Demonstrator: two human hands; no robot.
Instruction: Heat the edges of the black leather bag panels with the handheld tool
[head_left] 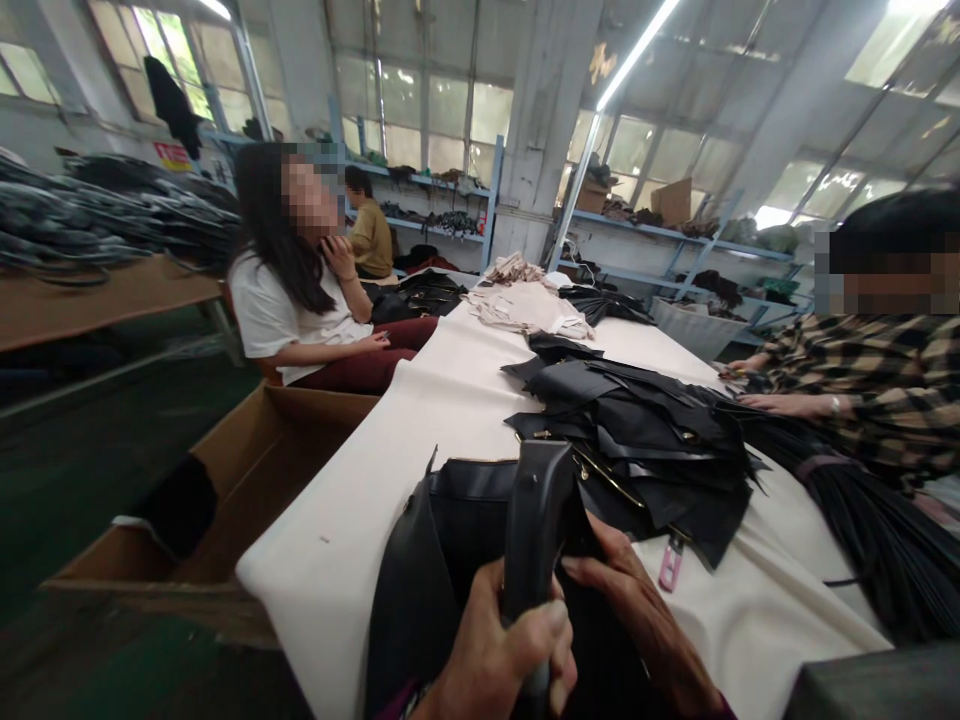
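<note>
My left hand [506, 645] is closed around a long, black, stapler-like tool [534, 530] with a squared top end, held upright close to the camera. Behind and beneath it spreads a black leather bag piece [416, 560] with a zipper along its upper edge. My right hand [619, 580] is just right of the tool, thumb and fingers pinching the black leather; the exact grip is partly hidden. A small pink-handled tool [671, 563] lies on the table beyond my right wrist.
Black leather pieces with gold zippers [630, 430] are piled on the cream-covered table [322, 500]. Black straps [862, 510] lie at right, beside a person in checked sleeves [877, 370]. A person in white [300, 290] sits at left behind a cardboard box [255, 470].
</note>
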